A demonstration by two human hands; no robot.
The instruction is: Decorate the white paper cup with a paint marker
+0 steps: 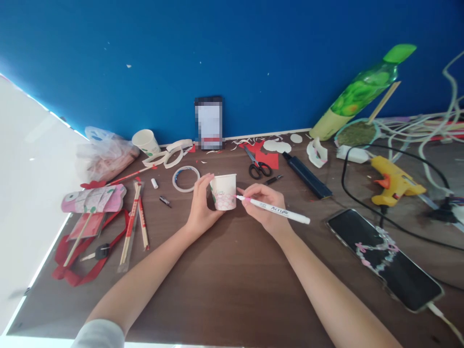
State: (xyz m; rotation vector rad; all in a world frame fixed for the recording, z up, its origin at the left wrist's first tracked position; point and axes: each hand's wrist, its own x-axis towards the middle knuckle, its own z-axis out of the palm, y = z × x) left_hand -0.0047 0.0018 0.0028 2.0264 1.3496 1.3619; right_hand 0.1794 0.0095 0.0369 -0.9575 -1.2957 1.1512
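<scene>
A white paper cup [225, 187] stands upright on the brown table, with pink scale-like lines drawn around its lower part and a little green print. My left hand [202, 205] grips the cup from its left side, fingers behind and thumb near the base. In my right hand [267, 205] is a white acrylic marker [279, 210] with a pink tip, which points left and meets or nearly meets the cup's right side. A small white cap [154, 183] lies to the left, near a roll of tape [186, 179].
Scissors [259, 169], red paper scraps [267, 159] and a dark blue stick-like object [306, 175] lie behind my right hand. Farther right are a yellow glue gun [395, 181], its cable and a phone [384, 261]. Wrapped chopsticks [129, 224] and a key [99, 252] lie left. A propped device [209, 123] leans against the blue wall.
</scene>
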